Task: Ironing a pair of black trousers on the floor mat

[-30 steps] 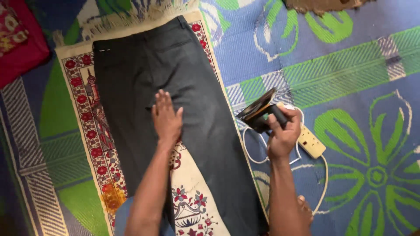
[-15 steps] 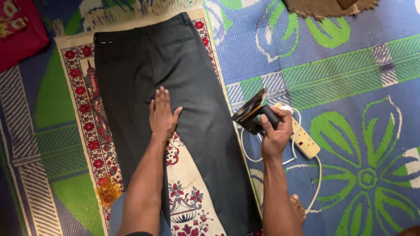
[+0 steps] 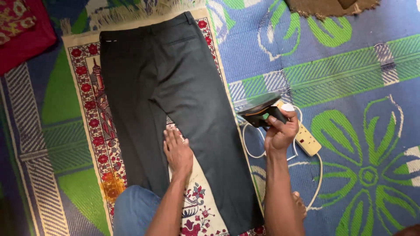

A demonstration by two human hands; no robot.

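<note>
trousers (image 3: 175, 100) on rug (image 3: 83, 87) | iron (image 3: 259, 110) right of trousers | power strip (image 3: 306, 137) right of iron

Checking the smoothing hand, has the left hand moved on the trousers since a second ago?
Yes. The left hand slid down the dark trousers, toward the person.

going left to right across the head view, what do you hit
red cloth → patterned rug → dark trousers → left hand → iron held in right hand → power strip
</note>
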